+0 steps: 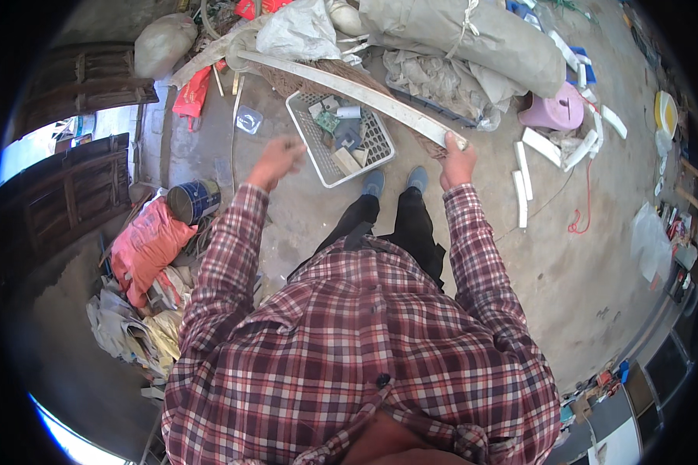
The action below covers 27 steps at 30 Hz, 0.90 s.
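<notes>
My right hand [459, 163] is closed around the near end of a long white strip [349, 87]. The strip slants away to the far left, passing over the far edge of a white plastic basket [336, 183]. Inside the basket lie a green circuit board [327, 122], a white cylinder-like piece [349, 112] and several grey and pale pieces. Left of the basket, my left hand [278, 161] hovers with its fingers slightly bent and apart, a little blurred. Nothing shows in it. Brown netting [430, 146] hangs below the strip near my right hand.
A large grey wrapped bundle [473, 35] lies at the far side. To the right are a pink plastic stool [552, 108] and several white bars [521, 198]. A blue tin [194, 201] and a red sack [149, 248] lie at left. A clear plastic container [249, 119] sits beyond my left hand.
</notes>
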Each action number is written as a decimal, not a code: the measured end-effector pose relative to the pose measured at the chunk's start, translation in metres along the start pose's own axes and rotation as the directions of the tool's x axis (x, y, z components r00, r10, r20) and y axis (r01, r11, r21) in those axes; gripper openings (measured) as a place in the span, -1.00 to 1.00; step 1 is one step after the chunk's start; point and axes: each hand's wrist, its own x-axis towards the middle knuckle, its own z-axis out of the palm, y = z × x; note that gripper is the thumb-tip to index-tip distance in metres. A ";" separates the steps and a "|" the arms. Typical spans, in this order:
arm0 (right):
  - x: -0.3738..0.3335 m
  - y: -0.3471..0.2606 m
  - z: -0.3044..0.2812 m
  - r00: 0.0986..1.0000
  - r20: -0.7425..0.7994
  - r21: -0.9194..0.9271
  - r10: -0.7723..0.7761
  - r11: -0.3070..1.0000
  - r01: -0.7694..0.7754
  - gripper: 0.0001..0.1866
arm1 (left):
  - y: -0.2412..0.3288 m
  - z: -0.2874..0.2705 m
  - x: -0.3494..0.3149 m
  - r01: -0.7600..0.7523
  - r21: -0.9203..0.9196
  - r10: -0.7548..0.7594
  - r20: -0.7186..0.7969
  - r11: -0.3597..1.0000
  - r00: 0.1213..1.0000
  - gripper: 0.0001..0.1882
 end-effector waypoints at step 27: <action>-0.362 0.218 -0.330 0.509 -0.713 0.646 0.482 0.735 0.208 -0.45 | -0.014 0.091 0.108 -0.794 0.522 -0.138 0.802 -0.311 0.581 -0.74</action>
